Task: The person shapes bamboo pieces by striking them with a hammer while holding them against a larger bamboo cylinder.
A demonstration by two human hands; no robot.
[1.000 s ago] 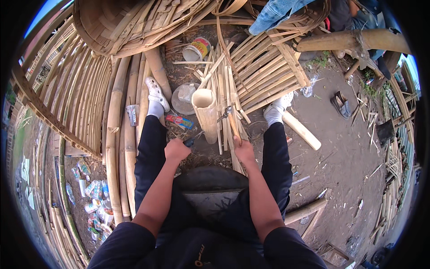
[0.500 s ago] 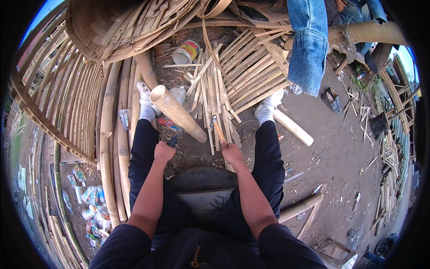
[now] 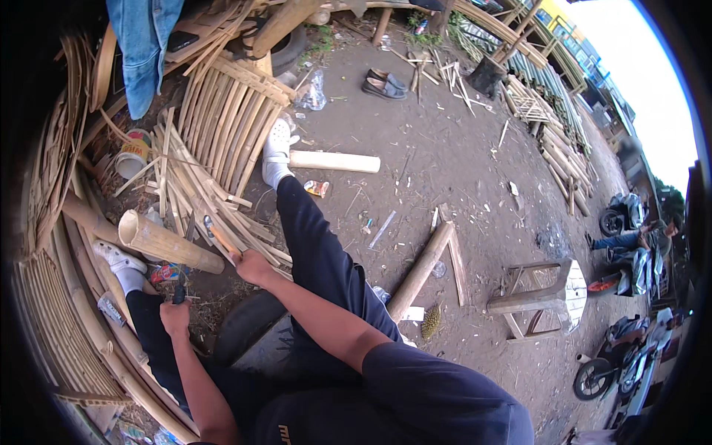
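Note:
My right hand [image 3: 254, 268] is closed round the light wooden handle of a hammer [image 3: 221, 237], whose small metal head points away from me over split bamboo strips [image 3: 194, 189]. Lower left, my left hand [image 3: 176, 317] grips a black-handled tool [image 3: 180, 288]; its working end is hard to make out against the ground. Just beyond that hand, a thick bamboo tube [image 3: 170, 243] lies slanted between my feet, its hollow end toward my left shoe [image 3: 119, 257]. A slatted bamboo panel [image 3: 226, 122] rests beside my right shoe [image 3: 277, 141].
A bamboo piece [image 3: 334, 161] lies by my right shoe. Long poles [image 3: 96, 319] run along my left side. Further right are an overturned stool [image 3: 541, 297], a spiky fruit [image 3: 432, 323] and a wooden post [image 3: 423, 271]. Sandals [image 3: 384, 85], a tub [image 3: 133, 154] and parked motorbikes [image 3: 623, 363] stand around.
The view has swung to the right, so the bamboo and my legs now sit further left. Both hands keep hold of their tools.

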